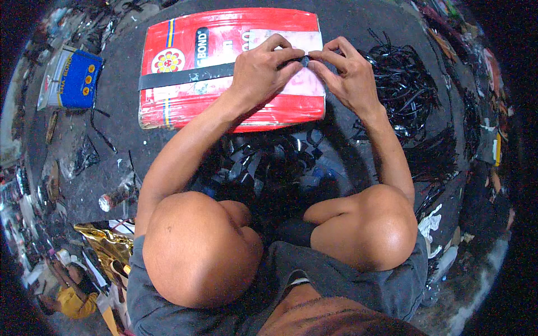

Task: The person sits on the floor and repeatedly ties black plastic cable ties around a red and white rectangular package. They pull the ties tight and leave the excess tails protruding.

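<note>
In front of my knees a large red tin (196, 115) lies on its side, with a pale patch on its upper face. A flat black strip (210, 73) runs across it from the left edge and passes under my left hand (260, 70). Near the tin's right end, the fingertips of my left hand pinch a small dark end of what looks like this strip. My right hand (348, 73) pinches the same spot from the other side, thumb and forefinger almost meeting the left ones. The stretch of strip beneath my left hand is hidden.
A tangled heap of thin black strips (403, 89) lies at the right. To the left stand a blue and silver tin (81, 78) and, nearer, a small jar (115, 200). Gold foil (106, 243) lies by my left knee. Another person in yellow (78, 305) is at lower left.
</note>
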Demonstrator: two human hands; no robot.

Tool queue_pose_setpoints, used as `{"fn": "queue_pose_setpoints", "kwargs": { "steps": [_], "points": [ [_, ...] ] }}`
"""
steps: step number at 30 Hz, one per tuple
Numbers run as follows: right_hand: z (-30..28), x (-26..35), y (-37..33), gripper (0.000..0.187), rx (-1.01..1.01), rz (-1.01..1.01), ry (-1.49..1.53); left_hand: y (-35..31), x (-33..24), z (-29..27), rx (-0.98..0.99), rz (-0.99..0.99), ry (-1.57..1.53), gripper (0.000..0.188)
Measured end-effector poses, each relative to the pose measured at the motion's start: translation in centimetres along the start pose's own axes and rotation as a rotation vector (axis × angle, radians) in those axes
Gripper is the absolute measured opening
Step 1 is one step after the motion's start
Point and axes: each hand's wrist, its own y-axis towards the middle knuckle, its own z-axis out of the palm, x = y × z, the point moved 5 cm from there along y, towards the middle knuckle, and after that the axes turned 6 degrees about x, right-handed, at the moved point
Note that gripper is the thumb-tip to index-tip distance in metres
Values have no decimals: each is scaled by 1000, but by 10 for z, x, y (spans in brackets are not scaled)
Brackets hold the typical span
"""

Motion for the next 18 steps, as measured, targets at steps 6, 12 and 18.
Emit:
{"fn": "queue_pose_setpoints", "kwargs": {
  "steps": [6, 12, 18],
  "points": [
    [-1, 2, 5, 19, 35, -110, -31, -1, -3, 0, 19, 52, 47, 18],
    [0, -3, 5, 20, 53, -139, 20, 0, 2, 1, -33, 95, 17, 17],
    [5, -2, 4, 20, 82, -227, -59, -4, -2, 0, -55, 137, 80, 17]
  ]
}}
